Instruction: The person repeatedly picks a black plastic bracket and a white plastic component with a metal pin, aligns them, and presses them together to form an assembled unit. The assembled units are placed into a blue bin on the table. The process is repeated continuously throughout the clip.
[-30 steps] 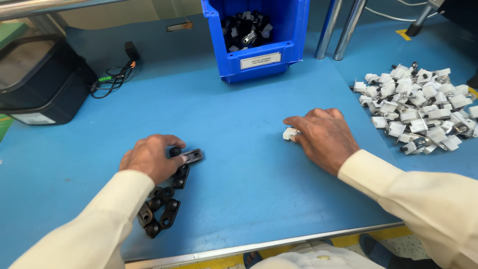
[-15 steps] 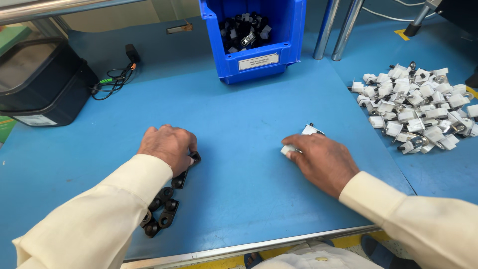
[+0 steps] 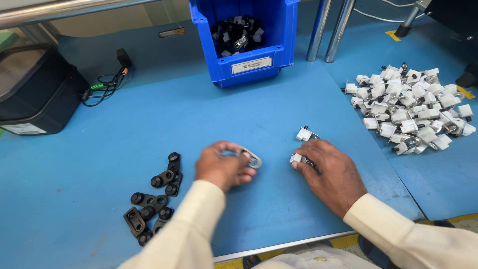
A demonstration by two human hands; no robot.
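Head view: left hand (image 3: 221,169) pinching a metal clip (image 3: 250,157) near the bench's (image 3: 149,124) front edge; right hand (image 3: 328,172) gripping a white part (image 3: 297,158), another white piece (image 3: 304,133) just beyond; black parts (image 3: 154,197) front left.

I see two labels. A white rectangular label (image 3: 253,65) sits on the front wall of the blue bin (image 3: 284,30), far centre. Another pale label (image 3: 22,128) (partly cut off) is low on the black case (image 3: 40,94), far left.
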